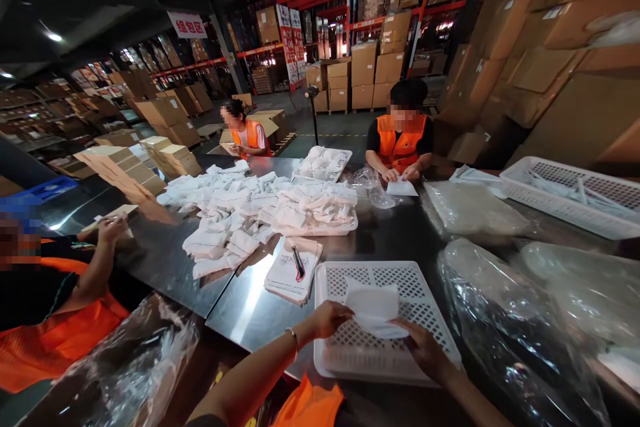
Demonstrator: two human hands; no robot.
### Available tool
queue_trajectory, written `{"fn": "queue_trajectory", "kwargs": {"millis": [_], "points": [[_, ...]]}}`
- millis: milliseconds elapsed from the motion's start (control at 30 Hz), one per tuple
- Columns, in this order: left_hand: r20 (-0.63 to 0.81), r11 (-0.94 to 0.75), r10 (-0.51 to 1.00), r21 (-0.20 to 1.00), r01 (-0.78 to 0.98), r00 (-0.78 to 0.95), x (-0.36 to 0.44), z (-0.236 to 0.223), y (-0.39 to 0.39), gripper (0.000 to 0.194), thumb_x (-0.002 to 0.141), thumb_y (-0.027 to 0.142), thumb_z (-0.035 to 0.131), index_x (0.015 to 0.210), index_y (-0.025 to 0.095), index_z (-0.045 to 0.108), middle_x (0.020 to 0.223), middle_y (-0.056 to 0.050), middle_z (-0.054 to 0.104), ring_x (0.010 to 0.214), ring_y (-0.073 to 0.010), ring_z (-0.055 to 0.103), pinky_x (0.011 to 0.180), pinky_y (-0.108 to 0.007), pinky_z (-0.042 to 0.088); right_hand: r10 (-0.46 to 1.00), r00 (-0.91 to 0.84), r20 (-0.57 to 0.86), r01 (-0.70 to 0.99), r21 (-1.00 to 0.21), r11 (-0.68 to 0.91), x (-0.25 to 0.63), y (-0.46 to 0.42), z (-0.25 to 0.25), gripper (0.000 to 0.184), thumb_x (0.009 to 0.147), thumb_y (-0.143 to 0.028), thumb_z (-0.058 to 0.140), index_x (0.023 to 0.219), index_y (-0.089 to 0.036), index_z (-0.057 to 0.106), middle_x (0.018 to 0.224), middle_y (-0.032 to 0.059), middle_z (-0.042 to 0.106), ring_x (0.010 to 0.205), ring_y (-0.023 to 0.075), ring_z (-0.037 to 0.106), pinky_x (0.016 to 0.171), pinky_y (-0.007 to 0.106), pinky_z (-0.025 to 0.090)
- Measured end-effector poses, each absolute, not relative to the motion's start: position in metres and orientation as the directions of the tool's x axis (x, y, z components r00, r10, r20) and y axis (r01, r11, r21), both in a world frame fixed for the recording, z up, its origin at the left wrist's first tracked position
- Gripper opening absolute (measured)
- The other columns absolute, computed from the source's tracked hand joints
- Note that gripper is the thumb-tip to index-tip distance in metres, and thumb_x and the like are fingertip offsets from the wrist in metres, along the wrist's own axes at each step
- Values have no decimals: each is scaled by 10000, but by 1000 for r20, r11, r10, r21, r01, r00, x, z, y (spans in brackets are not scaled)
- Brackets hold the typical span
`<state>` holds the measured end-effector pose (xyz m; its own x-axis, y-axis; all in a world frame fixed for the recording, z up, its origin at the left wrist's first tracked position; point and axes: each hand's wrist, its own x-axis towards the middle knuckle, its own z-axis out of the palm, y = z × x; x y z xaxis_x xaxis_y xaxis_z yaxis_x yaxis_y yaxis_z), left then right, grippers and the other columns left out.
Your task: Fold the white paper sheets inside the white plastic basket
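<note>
My left hand (331,317) and my right hand (425,347) both pinch a white folded packet (373,307), held just over a white perforated plastic tray (350,353) that lies upside down on the steel table. The left hand grips the packet's left edge and the right hand its lower right corner. A bracelet sits on my left wrist.
A stack of paper with a pen (294,270) lies left of the tray, beyond it a heap of white packets (260,210). Clear plastic bags (505,320) lie to the right, another white basket (570,197) behind. Three people in orange vests work around the table.
</note>
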<state>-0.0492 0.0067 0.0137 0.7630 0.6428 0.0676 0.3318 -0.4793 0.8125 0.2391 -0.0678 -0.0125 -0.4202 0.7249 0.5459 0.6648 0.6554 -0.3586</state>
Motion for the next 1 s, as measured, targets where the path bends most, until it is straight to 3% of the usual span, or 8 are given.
{"fn": "queue_trajectory", "kwargs": {"millis": [100, 200, 333, 600, 1000], "points": [[18, -262, 822, 900, 349, 570, -36, 6, -2, 545, 948, 558, 333, 762, 142, 631, 679, -42, 638, 646, -160, 570, 588, -248, 458, 884, -120, 452, 645, -641, 415, 231, -70, -14, 462, 967, -434, 337, 878, -206, 730, 771, 76, 735, 679, 219, 707, 573, 295, 601], [-1, -152, 916, 924, 351, 400, -24, 2, -7, 642, 910, 692, 277, 668, 160, 542, 616, -16, 555, 611, -140, 489, 571, -244, 404, 932, 82, 352, 560, -790, 249, 221, -72, -19, 513, 908, -590, 385, 749, -230, 713, 678, 64, 717, 591, 237, 686, 506, 311, 584], [-3, -98, 964, 927, 363, 267, -16, 1, -14, 640, 897, 725, 251, 648, 180, 477, 641, -13, 515, 645, -144, 457, 623, -262, 376, 909, 256, 331, 581, -804, 129, 210, -73, -25, 567, 887, -646, 351, 791, -207, 698, 746, 106, 727, 691, 270, 703, 605, 362, 597], [21, -33, 999, 937, 347, 40, -2, -1, -18, 654, 874, 778, 190, 665, 208, 434, 632, -12, 499, 598, -143, 439, 570, -269, 351, 809, 453, 375, 673, -739, -33, 193, -72, -13, 544, 924, -579, 311, 610, -226, 581, 531, 80, 625, 471, 220, 589, 437, 313, 438], [63, -47, 998, 873, 486, -18, 6, -9, -13, 645, 917, 706, 68, 729, 231, 461, 707, -66, 587, 649, -197, 525, 622, -329, 396, 781, 440, 443, 823, -546, -154, 190, -61, -20, 632, 944, -601, 247, 607, -211, 612, 521, 111, 617, 422, 238, 551, 424, 342, 319]]}}
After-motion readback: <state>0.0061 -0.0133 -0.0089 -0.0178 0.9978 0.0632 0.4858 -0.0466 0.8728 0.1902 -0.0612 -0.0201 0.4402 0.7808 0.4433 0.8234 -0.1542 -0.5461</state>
